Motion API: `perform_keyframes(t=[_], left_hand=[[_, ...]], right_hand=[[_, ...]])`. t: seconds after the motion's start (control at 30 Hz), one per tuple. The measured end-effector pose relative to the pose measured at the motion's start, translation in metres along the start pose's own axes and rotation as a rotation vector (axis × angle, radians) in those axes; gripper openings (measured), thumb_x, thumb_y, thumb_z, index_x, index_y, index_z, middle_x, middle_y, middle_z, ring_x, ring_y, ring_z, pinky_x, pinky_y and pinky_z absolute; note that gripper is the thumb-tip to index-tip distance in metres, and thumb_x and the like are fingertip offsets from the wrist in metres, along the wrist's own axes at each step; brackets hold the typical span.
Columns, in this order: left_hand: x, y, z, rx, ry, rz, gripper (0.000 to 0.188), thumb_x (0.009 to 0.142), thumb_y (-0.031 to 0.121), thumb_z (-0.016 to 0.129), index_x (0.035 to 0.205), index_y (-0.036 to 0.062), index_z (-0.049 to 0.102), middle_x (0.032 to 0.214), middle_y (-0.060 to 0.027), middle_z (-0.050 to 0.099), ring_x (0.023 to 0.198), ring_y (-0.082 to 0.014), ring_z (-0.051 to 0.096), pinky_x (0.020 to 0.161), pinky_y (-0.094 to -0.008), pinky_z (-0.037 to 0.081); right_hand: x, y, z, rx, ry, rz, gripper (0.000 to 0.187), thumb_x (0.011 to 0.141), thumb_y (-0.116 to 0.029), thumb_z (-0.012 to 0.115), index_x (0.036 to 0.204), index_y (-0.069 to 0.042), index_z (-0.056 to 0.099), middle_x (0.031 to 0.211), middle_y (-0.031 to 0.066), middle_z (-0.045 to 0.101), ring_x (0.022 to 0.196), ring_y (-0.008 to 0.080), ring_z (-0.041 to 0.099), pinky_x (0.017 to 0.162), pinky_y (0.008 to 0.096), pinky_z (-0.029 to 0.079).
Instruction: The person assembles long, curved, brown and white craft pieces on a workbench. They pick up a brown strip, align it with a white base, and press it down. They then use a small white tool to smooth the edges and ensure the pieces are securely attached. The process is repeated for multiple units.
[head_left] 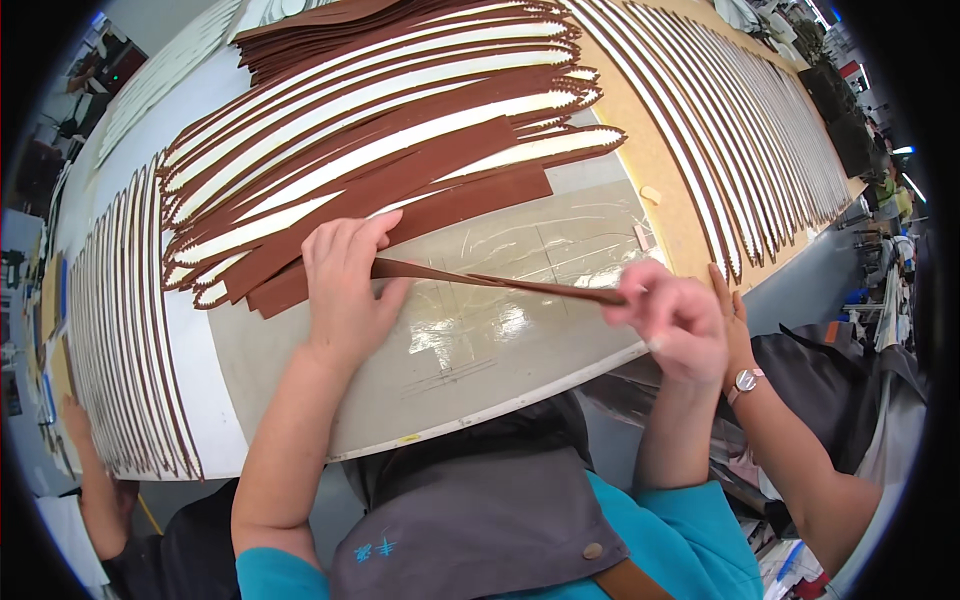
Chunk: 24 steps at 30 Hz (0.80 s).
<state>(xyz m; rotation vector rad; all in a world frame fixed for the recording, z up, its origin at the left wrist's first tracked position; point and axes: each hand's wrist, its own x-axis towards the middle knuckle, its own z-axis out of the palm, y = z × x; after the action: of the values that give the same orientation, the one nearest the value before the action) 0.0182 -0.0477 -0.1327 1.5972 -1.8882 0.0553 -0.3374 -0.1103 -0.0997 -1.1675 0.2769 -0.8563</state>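
Observation:
A long, narrow brown strip (500, 284) stretches between my two hands above the table, slightly twisted along its length. My right hand (670, 322) pinches its right end, with the fingers closed and a little blurred. At the strip's other end, my left hand (345, 275) grips it between thumb and fingers, over the near edge of the brown pieces. Just beyond that hand lie flat brown strips (470, 205), overlapping at a slant. Behind them are rows of brown-edged white strips (400, 140) with toothed ends. How the strip runs beneath my left palm is hidden.
A clear sheet (450, 340) covers the near part of the table. More brown-and-white strips lie in rows at left (130, 340) and right (690, 130). A stack of brown pieces (300, 40) is at the back. Co-workers' arms (800, 450) reach in from both sides.

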Motion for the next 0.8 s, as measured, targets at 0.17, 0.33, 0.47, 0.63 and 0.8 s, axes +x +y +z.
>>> perform_keyframes(t=[0.17,0.33,0.47,0.63,0.8], left_hand=[[-0.024,0.043,-0.068,-0.032,-0.146,-0.061,0.063,0.076,-0.002,0.077,0.137,0.0115,0.065,0.101,-0.0088,0.062,0.09,-0.0296,0.061,0.087,-0.0416,0.046],[-0.04,0.062,-0.117,-0.082,-0.529,-0.253,0.065,0.079,0.002,0.081,0.141,0.0128,0.066,0.108,-0.0104,0.063,0.095,-0.0319,0.063,0.082,-0.0409,0.052],[-0.067,0.026,-0.096,-0.028,-0.471,-0.329,0.064,0.078,0.01,0.087,0.139,0.0107,0.068,0.118,-0.0115,0.064,0.108,-0.0337,0.063,0.092,-0.0423,0.052],[-0.072,0.027,-0.065,-0.039,-0.241,-0.205,0.05,0.079,0.007,0.085,0.127,0.0058,0.073,0.128,-0.0111,0.067,0.117,-0.0345,0.061,0.102,-0.0436,0.05],[-0.05,0.058,-0.035,-0.186,-0.292,0.022,0.039,0.085,-0.001,0.074,0.123,0.0053,0.075,0.139,-0.0087,0.067,0.125,-0.0314,0.061,0.104,-0.0445,0.05]], right_hand=[[-0.031,-0.019,-0.027,0.241,-0.022,-0.058,0.006,0.093,-0.002,0.073,0.091,0.002,0.068,0.136,0.0251,0.059,0.125,0.0335,0.068,0.107,0.0423,0.058],[-0.032,0.009,-0.015,0.22,0.243,0.215,0.005,0.098,-0.002,0.07,0.102,0.002,0.07,0.148,0.0235,0.058,0.137,0.036,0.062,0.113,0.0462,0.051],[-0.007,0.037,0.011,0.069,0.289,0.308,0.007,0.099,-0.003,0.072,0.104,0.001,0.074,0.153,0.0213,0.057,0.137,0.0304,0.062,0.111,0.0405,0.05],[-0.018,0.024,0.009,-0.106,0.249,0.365,0.006,0.098,-0.003,0.074,0.103,0.0,0.075,0.156,0.0182,0.056,0.133,0.0256,0.064,0.109,0.0381,0.05],[-0.015,0.025,0.019,-0.392,0.123,0.302,0.006,0.096,-0.002,0.074,0.102,-0.002,0.075,0.157,0.0182,0.056,0.13,0.025,0.066,0.107,0.0379,0.051]])
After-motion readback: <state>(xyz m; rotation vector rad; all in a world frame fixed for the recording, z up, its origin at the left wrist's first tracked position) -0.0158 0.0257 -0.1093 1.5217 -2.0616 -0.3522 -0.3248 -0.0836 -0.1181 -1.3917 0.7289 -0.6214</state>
